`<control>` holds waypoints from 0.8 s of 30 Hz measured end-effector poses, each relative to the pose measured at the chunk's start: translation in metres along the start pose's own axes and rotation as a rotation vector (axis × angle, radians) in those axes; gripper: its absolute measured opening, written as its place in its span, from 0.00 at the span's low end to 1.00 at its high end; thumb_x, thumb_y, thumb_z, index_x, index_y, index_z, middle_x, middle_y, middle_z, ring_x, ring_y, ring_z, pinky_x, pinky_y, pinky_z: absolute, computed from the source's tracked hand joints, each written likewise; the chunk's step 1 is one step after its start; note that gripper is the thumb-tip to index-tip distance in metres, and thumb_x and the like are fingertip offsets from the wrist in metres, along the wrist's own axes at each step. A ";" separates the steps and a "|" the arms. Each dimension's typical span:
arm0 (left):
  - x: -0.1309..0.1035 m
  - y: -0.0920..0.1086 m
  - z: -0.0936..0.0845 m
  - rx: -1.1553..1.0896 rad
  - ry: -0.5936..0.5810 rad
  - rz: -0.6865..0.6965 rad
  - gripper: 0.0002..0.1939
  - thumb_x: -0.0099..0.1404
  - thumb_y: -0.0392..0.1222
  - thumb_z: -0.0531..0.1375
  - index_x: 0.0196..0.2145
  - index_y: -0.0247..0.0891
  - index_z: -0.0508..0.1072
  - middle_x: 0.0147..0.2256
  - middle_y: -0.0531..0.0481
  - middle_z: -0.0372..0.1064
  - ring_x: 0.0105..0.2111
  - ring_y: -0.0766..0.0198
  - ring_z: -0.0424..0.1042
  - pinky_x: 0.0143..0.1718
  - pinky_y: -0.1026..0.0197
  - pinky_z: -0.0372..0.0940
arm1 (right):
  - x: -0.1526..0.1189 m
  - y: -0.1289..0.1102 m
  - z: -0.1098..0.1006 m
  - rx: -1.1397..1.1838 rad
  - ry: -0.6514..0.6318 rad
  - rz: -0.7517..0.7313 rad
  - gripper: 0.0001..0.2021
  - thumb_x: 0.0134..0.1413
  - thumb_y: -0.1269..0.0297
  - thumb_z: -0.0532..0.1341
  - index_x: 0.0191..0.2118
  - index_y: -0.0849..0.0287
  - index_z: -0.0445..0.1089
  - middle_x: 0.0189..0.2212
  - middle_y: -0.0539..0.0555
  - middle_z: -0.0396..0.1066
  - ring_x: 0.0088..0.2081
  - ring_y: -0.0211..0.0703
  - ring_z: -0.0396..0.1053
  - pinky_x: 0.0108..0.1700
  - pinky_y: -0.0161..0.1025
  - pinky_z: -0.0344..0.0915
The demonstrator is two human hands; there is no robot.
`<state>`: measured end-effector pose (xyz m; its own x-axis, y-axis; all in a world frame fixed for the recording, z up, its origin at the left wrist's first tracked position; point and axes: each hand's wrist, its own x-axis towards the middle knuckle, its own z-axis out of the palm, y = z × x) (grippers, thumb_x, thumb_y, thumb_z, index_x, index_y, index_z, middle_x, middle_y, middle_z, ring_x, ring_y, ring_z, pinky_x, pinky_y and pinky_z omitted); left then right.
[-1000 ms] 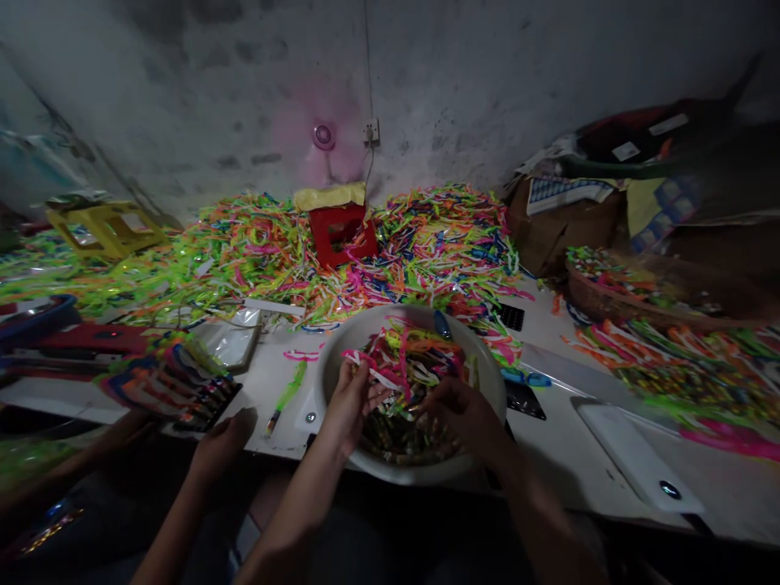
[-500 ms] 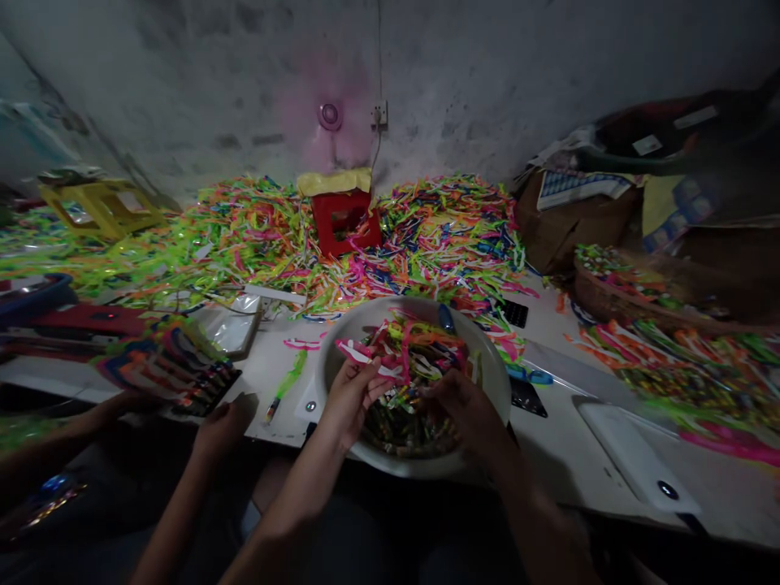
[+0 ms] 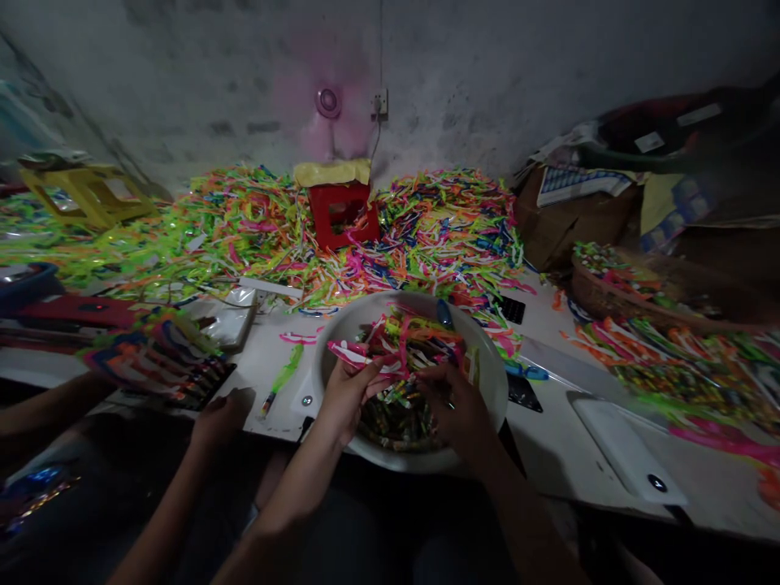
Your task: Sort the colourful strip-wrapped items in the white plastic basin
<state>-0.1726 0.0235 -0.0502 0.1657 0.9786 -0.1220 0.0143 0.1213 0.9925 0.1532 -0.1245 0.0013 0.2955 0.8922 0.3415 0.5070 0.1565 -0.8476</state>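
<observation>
My left hand [image 3: 346, 400] is closed on a pink-and-white plastic strip [image 3: 348, 354], with its end sticking out past the thumb. It is held over the left half of a large white bowl [image 3: 500, 374]. Above the bowl's right half, my right hand [image 3: 458, 406] is pinched, fingertips close to the strip's right end; whatever lies between them is too small and dark to name. Inside the bowl are small dark tube-like pieces [image 3: 390, 422] and bright strips [image 3: 420, 329], with a blue piece [image 3: 444, 314] at the far rim.
Colourful plastic strips [image 3: 256, 211] are heaped along the wall around a red stool [image 3: 344, 215] and a pink fan [image 3: 328, 101]. At left, a co-worker's hand [image 3: 218, 418] is beside a rack of strips [image 3: 164, 357]. A white device [image 3: 627, 447] and a brown basket [image 3: 609, 296] stand right.
My right hand has moved slightly left, closer to the pink-and-white strip in my left hand. My left hand still holds the strip. The view has shifted a little.
</observation>
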 end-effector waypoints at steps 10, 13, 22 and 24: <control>-0.009 -0.012 -0.001 0.136 0.104 -0.004 0.13 0.50 0.52 0.61 0.18 0.42 0.66 0.08 0.57 0.58 0.20 0.61 0.72 0.13 0.67 0.60 | -0.001 0.001 0.003 -0.045 0.051 -0.122 0.02 0.52 0.66 0.58 0.33 0.56 0.64 0.34 0.52 0.69 0.39 0.42 0.66 0.44 0.39 0.61; -0.011 -0.008 0.004 0.160 0.060 0.020 0.14 0.52 0.53 0.59 0.19 0.41 0.67 0.09 0.56 0.60 0.21 0.61 0.72 0.15 0.66 0.62 | 0.000 0.001 0.002 -0.070 0.017 -0.062 0.03 0.52 0.64 0.57 0.32 0.57 0.64 0.32 0.52 0.69 0.37 0.42 0.66 0.42 0.39 0.62; -0.014 -0.005 0.005 0.166 0.042 0.064 0.14 0.51 0.54 0.59 0.23 0.41 0.69 0.11 0.53 0.62 0.22 0.57 0.72 0.18 0.61 0.65 | 0.002 -0.002 -0.005 0.038 -0.167 0.100 0.08 0.51 0.58 0.59 0.31 0.57 0.62 0.26 0.49 0.65 0.30 0.40 0.65 0.35 0.36 0.63; -0.012 -0.004 0.007 0.172 0.024 0.080 0.14 0.52 0.54 0.59 0.24 0.41 0.71 0.12 0.52 0.64 0.24 0.57 0.72 0.20 0.60 0.65 | 0.002 -0.001 -0.006 0.086 -0.226 0.153 0.09 0.52 0.58 0.58 0.36 0.57 0.62 0.29 0.50 0.66 0.32 0.40 0.66 0.35 0.36 0.63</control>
<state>-0.1674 0.0099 -0.0524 0.1496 0.9879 -0.0410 0.1706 0.0150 0.9852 0.1581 -0.1253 0.0056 0.1701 0.9785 0.1163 0.3970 0.0399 -0.9170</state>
